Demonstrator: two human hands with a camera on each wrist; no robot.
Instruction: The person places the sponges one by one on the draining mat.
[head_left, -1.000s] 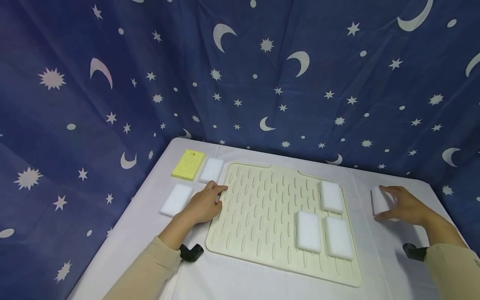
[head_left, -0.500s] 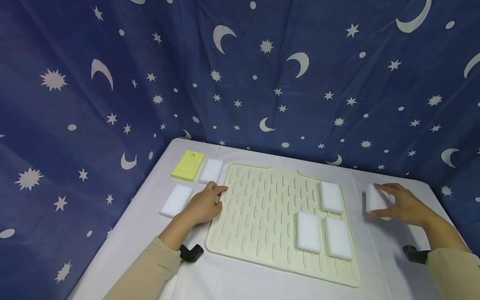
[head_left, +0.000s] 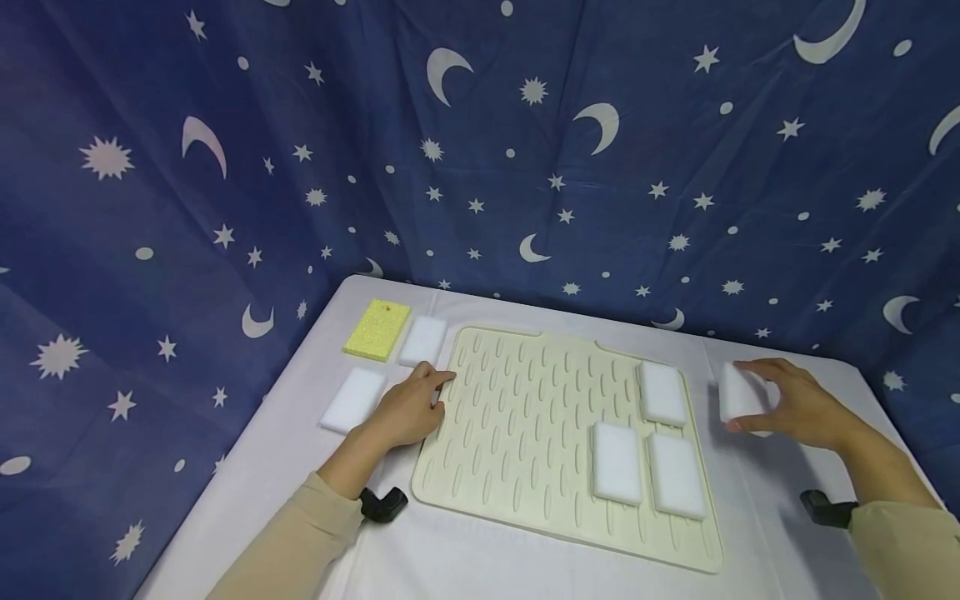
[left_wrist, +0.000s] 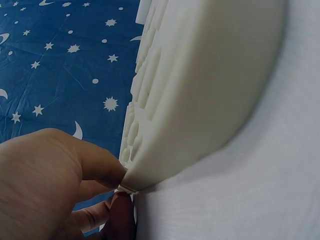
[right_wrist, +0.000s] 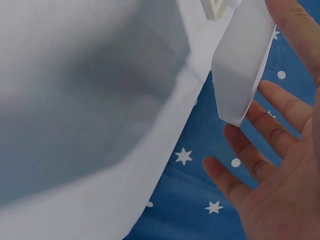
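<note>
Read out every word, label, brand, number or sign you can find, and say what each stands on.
None: no readable text shows on the pale mat, the white block in the right hand, or the yellow block.
The blue curtain bears printed stars, moons and dots, no lettering.
The dark mark on the yellow block is too small to make out.

Soft, even light filled the head view, the worktop (head_left: pixel 525 575) pale, the curtain (head_left: pixel 480 125) darker. A broad shadow (right_wrist: pixel 110 80) with blurry edges dulled the right wrist view; the left looked dimmer, the mat (left_wrist: pixel 220 85) soft up close.
</note>
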